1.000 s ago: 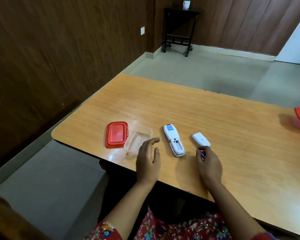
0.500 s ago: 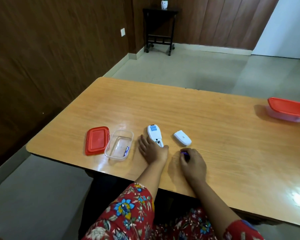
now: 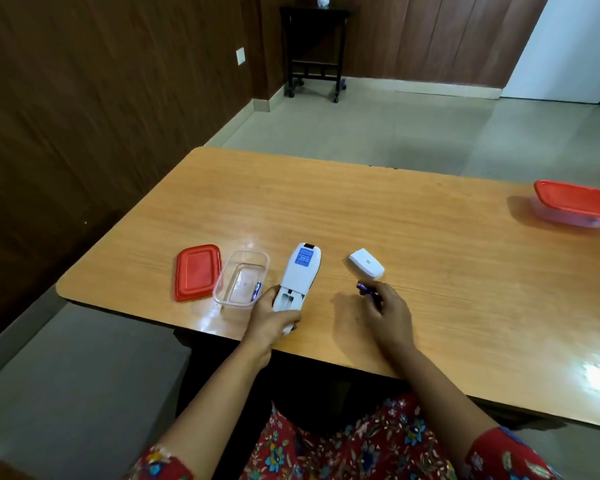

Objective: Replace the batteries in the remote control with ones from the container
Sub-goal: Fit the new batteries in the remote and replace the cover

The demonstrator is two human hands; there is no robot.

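A white remote control lies face down near the table's front edge, a blue label on its back and its battery bay open. My left hand grips its near end. My right hand pinches a dark blue battery just above the table, to the right of the remote. The white battery cover lies beyond that hand. Left of the remote stands a clear open container with one battery inside. Its red lid rests beside it.
A second container with a red lid stands at the table's far right edge. The wooden table ends close to my body. A dark wall runs along the left, and a small black stand is in the far corner.
My left hand moved from the container to the remote and closed on its near end. My right hand still holds the battery, showing more of it. The camera shifted.
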